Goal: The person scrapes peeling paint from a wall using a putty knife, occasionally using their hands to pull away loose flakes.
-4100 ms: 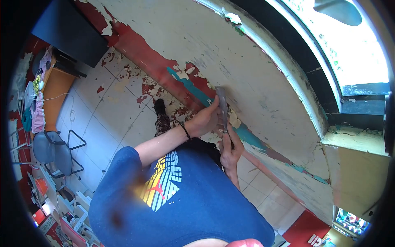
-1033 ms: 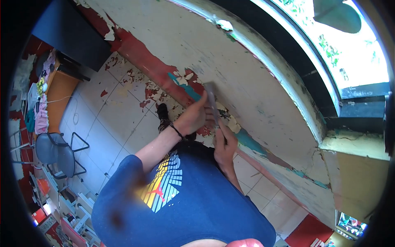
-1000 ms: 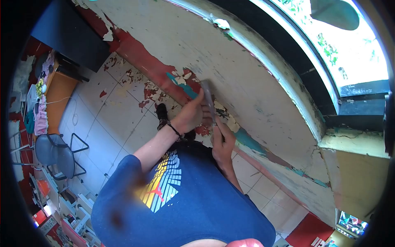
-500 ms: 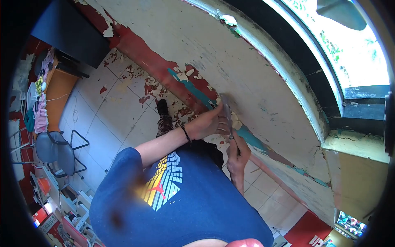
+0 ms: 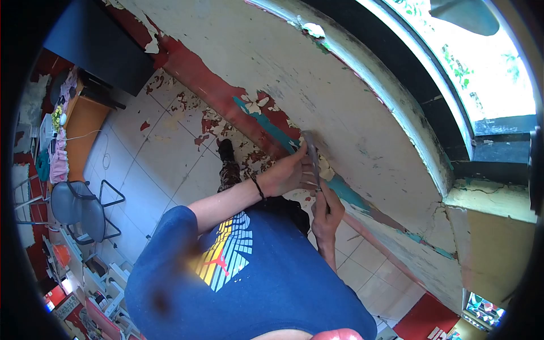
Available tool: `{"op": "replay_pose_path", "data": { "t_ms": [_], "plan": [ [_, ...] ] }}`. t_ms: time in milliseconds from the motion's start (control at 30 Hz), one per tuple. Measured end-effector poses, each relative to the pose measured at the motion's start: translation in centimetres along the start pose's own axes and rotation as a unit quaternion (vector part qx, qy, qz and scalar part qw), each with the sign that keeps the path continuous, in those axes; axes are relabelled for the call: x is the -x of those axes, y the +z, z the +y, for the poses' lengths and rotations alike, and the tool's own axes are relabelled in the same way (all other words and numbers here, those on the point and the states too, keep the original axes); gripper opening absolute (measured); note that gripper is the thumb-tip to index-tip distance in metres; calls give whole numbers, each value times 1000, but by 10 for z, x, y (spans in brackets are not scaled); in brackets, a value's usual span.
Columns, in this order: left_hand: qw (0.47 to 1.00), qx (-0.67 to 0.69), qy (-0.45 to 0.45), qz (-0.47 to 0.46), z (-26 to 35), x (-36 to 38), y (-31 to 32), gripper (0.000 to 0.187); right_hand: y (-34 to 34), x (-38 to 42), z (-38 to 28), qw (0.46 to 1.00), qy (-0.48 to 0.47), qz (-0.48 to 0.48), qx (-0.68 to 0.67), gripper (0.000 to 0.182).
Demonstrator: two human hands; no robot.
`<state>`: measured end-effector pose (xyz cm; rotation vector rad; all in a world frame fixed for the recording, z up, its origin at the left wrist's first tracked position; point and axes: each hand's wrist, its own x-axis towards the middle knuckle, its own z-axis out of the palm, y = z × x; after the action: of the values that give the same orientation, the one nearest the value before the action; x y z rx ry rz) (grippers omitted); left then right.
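A long, flat grey scraper (image 5: 312,154) lies against the wall (image 5: 362,141), its edge where pale paint meets a teal and red patch. My right hand (image 5: 327,218) is closed around its lower end. My left hand (image 5: 288,173), with a dark band at the wrist, has its thumb and fingers pressed on the upper part of the scraper. Loose pale paint (image 5: 326,169) hangs beside the tool. The exact contact of the scraper's tip is partly hidden by my left hand.
Paint flakes (image 5: 211,122) litter the tiled floor (image 5: 148,148) along the wall's foot, near my shoe (image 5: 225,149). A grey chair (image 5: 77,204) and an orange desk (image 5: 85,133) stand at the left, below a dark cabinet (image 5: 102,42). A window (image 5: 476,62) is at the upper right.
The view has shifted slightly. Both hands keep nearly the same grip and place, with the scraper tilted a little differently against the wall.
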<state>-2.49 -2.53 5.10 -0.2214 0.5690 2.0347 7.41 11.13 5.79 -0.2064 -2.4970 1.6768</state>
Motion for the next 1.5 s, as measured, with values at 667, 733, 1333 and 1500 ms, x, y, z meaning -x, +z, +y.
{"op": "replay_pose_path", "data": {
  "t_ms": [667, 733, 1333, 1500],
  "plan": [
    [988, 94, 91, -87, 6, -8, -34, 59, 33, -18, -13, 992, -113, 17, 45, 29],
    [986, 104, 104, -72, 14, -7, -43, 59, 45, -27, -24, 990, -135, -8, 31, 27],
    [998, -4, 52, -31, 15, -7, -52, 67, 32, -17, -9, 994, -98, -3, 49, 34],
    [1000, -7, 17, -2, 4, -6, -28, 68, 9, -4, -10, 998, -65, 5, 25, 32]
  ]
}}
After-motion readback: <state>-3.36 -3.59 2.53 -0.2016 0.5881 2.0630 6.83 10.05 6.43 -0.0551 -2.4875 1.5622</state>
